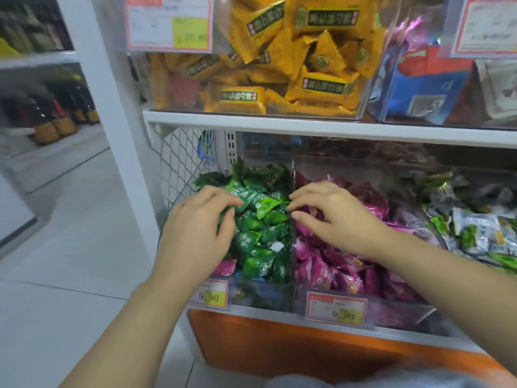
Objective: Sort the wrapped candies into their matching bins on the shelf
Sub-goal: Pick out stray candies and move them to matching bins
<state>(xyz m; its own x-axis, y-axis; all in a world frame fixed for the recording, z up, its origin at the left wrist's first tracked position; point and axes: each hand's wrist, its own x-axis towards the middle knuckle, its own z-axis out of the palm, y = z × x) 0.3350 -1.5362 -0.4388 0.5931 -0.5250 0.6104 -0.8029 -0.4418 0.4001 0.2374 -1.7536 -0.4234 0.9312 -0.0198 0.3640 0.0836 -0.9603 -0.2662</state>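
Green candies (260,219) left of the divider (293,175) are combed by left hand (195,228) and right hand (335,217), grips unclear; stray pink candy (225,267) should be pinched next.

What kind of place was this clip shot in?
Most likely a shop's bulk-candy aisle: clear bins of green wrapped candies and purple wrapped candies, price tags reading 9.90 on the bin fronts, and bottles shelved in the next aisle.

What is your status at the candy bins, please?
Left hand on green candies. Right hand over divider, fingertips at a green wrapper. Grips unclear. Stray pink candy in green bin.
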